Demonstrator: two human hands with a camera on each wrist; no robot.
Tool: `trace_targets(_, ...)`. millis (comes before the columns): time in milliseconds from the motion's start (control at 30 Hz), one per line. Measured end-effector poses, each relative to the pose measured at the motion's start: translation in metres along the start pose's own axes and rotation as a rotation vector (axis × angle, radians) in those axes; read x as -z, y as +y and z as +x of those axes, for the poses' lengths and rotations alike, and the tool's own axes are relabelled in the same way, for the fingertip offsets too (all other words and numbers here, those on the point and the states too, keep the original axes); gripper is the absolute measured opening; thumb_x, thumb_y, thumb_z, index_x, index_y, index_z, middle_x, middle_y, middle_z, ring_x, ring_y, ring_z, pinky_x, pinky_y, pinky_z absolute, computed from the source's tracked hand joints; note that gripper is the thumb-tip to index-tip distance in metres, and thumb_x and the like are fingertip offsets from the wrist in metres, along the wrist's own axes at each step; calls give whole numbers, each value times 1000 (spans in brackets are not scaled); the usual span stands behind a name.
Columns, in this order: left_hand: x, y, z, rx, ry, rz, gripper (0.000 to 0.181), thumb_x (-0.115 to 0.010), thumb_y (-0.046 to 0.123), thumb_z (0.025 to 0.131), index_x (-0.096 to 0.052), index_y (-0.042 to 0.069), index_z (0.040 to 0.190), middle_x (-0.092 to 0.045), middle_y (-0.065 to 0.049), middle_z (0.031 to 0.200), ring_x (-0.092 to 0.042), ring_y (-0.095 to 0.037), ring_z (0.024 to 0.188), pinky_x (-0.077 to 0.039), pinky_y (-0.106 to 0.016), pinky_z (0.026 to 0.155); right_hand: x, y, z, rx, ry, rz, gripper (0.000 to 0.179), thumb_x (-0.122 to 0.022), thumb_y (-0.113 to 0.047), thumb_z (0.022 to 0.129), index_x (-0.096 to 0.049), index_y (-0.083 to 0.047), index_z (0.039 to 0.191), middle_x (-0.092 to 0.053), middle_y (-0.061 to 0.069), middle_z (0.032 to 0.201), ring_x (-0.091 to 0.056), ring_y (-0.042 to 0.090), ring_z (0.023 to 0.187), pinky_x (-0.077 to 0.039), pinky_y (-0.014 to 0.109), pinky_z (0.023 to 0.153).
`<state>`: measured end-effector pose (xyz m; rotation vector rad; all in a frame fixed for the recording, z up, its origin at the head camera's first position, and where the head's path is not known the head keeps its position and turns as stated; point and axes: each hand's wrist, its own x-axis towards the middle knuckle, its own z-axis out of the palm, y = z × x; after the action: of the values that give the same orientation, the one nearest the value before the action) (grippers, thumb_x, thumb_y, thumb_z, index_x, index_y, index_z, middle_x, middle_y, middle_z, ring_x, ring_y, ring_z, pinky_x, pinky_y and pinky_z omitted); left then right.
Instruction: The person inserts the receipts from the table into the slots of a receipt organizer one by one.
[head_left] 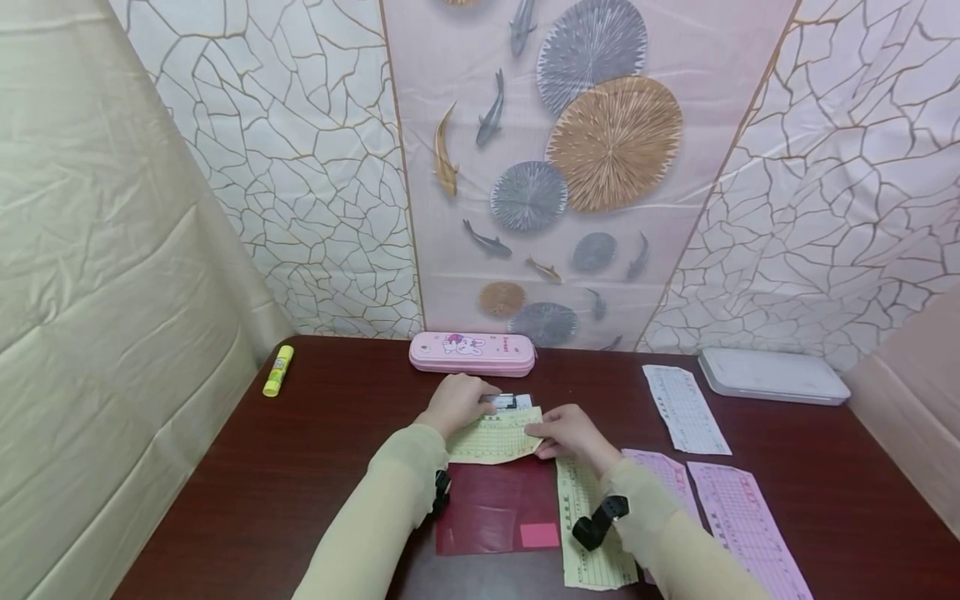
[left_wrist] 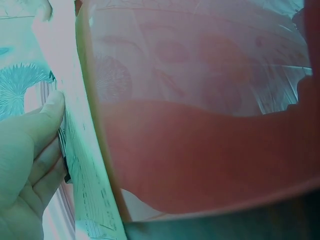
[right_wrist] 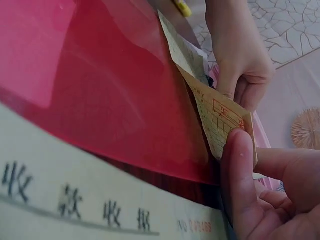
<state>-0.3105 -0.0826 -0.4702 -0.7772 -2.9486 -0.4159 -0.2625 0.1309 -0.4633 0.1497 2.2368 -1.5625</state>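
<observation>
A translucent red clip folder (head_left: 495, 508) lies in front of the person, with a metal and black clip (head_left: 512, 403) at its far end. My left hand (head_left: 459, 404) has its thumb and curled fingers at this clip, partly hidden behind paper in the left wrist view. A yellow receipt sheet (head_left: 495, 439) stands tilted up across the folder's far part. At its right corner, my right hand (head_left: 570, 432) pinches the sheet between thumb and fingers. Another yellow receipt sheet (head_left: 592, 558) lies under the right forearm, beside the folder.
Two pink receipt sheets (head_left: 750, 525) and a white one (head_left: 686, 408) lie to the right. A pink pencil case (head_left: 472, 354) sits at the back edge, a white flat case (head_left: 772, 377) at back right, and a yellow glue stick (head_left: 278, 371) at far left.
</observation>
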Motion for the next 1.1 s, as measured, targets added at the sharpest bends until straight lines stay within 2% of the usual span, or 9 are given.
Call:
trace_targets(200,2,1,1,25,-17,-19,31,-77,28,94,-78,19,123,-78,3,117,-71,-22,113,-53,-37,102,-5,-1,3,12,21,20,17,-71,-7,96,-62,2,85,-63,4,61,-63,7,50,-58,22,53)
trace_targets(500,2,1,1,30,-27,-18,31,-78,29,93,-79,21,123,-78,4,118,-70,-21,114,-52,-37,103,-12,-5,6,19,99,-60,18,-71,-8,95,-63,1,82,-59,3,55,-56,6,44,-52,19,46)
trace_targets(700,0,-2,2,46,-32,-49,33,-79,31,91,-78,22,123,-77,4,119,-70,-21,117,-52,-37,104,-15,-5,7,11,92,-40,17,-70,-10,97,-62,2,86,-59,4,55,-58,7,44,-54,20,46)
trace_targets(900,-1,-4,2,56,-40,-70,36,-81,34,89,-79,22,123,-77,5,118,-70,-20,117,-53,-36,103,-18,-4,12,-8,88,-40,20,-69,-8,97,-56,-1,83,-61,6,58,-59,8,44,-55,21,46)
trace_targets(1100,-2,-1,3,16,-27,-37,33,-79,30,91,-79,19,122,-78,4,117,-71,-21,115,-53,-36,104,-19,-4,14,-11,95,-46,24,-69,-10,98,-53,-3,81,-59,5,57,-58,7,43,-54,20,45)
